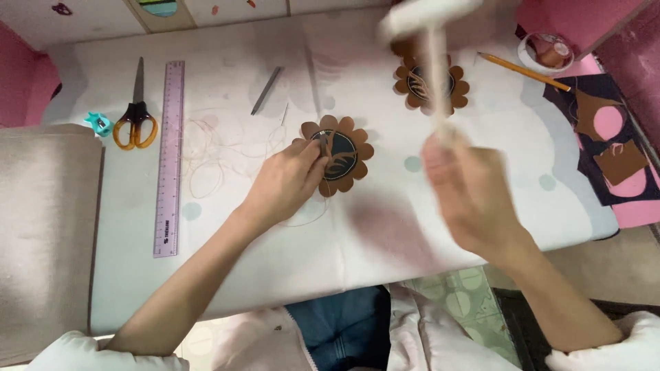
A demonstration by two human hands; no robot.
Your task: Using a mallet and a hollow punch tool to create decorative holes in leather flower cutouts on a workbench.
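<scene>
- Working at a white-covered table point(289, 247), a person presses a brown scalloped leather flower point(338, 155) flat with the left hand point(287, 180), at about the centre of the view.
- Judging from the pieces, the work looks partly done: the flower already carries a dark round centre with a pale leaf-like mark, and a second flower point(431, 84) of the same cut lies at two o'clock from it, well apart.
- Loose pale thread point(206, 154) coils on the cloth at nine o'clock from the first flower, so stitching may be what remains, though no seam can be made out.
- Left hand: fingers drawn together and pinched at the flower's left edge, holding a small dark tool or point against it; what that tool is cannot be told.
- Right hand point(469, 194): blurred with motion at four o'clock from the flower, closed around the handle of a pale mallet point(427, 41) whose head stands raised near twelve o'clock, over the second flower.
- Off to nine o'clock lie orange-handled scissors point(136, 118), a translucent purple ruler point(169, 158) just beside them and a small teal sharpener point(98, 124).
- A grey metal rod point(267, 90) lies at eleven o'clock.
- At two o'clock, a yellow pencil point(524, 71), a tape roll point(546, 52) and brown leather scraps point(619, 159) on dark offcuts sit near the table edge.
</scene>
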